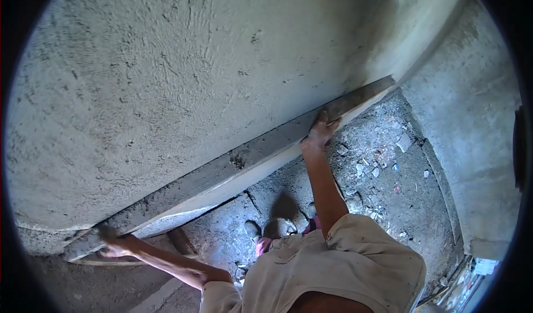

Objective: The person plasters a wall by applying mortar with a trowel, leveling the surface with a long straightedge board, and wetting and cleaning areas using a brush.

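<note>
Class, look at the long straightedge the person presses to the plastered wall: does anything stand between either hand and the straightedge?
Nothing visible does. The left hand grips the lower end of the straightedge, and the right hand grips it nearer the upper end. Both touch it directly as it lies against the wall.

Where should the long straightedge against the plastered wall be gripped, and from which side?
Probably near both ends of the straightedge, from the open floor side, since its other face lies against the wall. The left hand grips the lower end, the right hand nearer the upper end.
</note>
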Demonstrator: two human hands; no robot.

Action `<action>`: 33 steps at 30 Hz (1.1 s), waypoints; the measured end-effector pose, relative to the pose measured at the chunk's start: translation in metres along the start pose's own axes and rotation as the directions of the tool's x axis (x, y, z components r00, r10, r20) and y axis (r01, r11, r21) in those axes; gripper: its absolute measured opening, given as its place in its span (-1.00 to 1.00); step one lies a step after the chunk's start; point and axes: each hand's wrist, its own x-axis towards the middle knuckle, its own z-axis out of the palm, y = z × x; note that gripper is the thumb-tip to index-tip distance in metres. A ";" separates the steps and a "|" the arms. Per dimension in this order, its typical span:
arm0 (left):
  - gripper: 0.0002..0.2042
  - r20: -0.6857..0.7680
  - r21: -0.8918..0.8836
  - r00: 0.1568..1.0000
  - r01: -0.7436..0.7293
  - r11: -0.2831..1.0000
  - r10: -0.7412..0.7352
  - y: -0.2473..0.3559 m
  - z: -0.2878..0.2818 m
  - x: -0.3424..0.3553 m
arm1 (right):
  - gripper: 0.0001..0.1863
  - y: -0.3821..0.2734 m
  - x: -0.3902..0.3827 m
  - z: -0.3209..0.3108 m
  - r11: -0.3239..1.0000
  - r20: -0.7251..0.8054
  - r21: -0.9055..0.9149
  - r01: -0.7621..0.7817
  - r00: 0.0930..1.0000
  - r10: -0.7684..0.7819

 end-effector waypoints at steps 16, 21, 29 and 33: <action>-0.24 -0.111 0.224 0.954 0.298 0.928 -0.279 -0.013 -0.001 -0.048 | -0.21 -0.031 0.019 0.012 0.917 0.068 -0.350 0.191 0.982 -0.179; -0.21 -0.072 0.182 0.917 0.399 0.899 -0.393 -0.103 -0.060 -0.065 | -0.24 0.038 0.024 -0.049 0.814 0.074 -0.510 0.278 0.957 -0.281; -0.37 0.066 0.584 0.975 0.133 0.801 -0.210 -0.213 -0.143 0.043 | -0.26 0.138 -0.031 -0.100 0.690 0.034 -0.694 0.206 0.966 -0.255; -0.49 -0.197 0.530 0.941 0.339 0.777 -0.276 -0.164 -0.139 0.063 | -0.22 0.103 -0.084 -0.078 0.598 0.051 -0.754 0.271 0.932 -0.358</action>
